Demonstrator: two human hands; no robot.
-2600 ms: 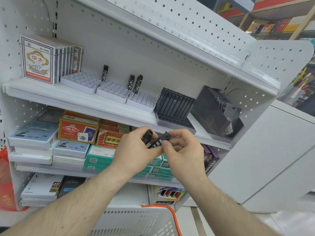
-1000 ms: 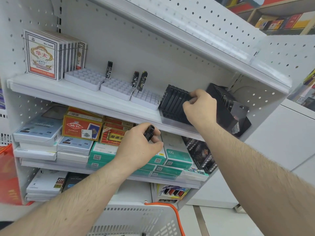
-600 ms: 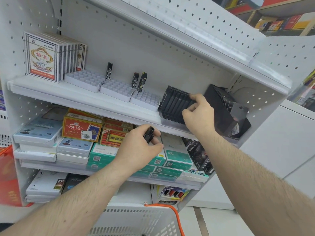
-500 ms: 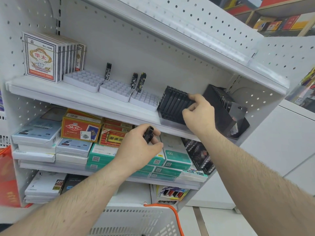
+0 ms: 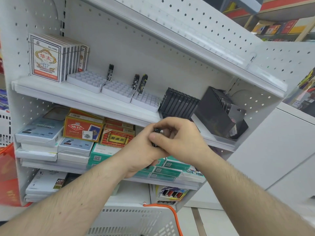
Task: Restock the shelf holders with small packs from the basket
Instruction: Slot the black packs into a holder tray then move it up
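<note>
Both hands meet in front of the middle shelf [image 5: 105,106]: the left hand [image 5: 141,150] grips a small black pack [image 5: 156,132] (mostly hidden), and the right hand [image 5: 179,138] pinches it with curled fingers. The black slotted holder [image 5: 177,103] stands on the shelf just above; the white basket [image 5: 136,220] sits below
</note>
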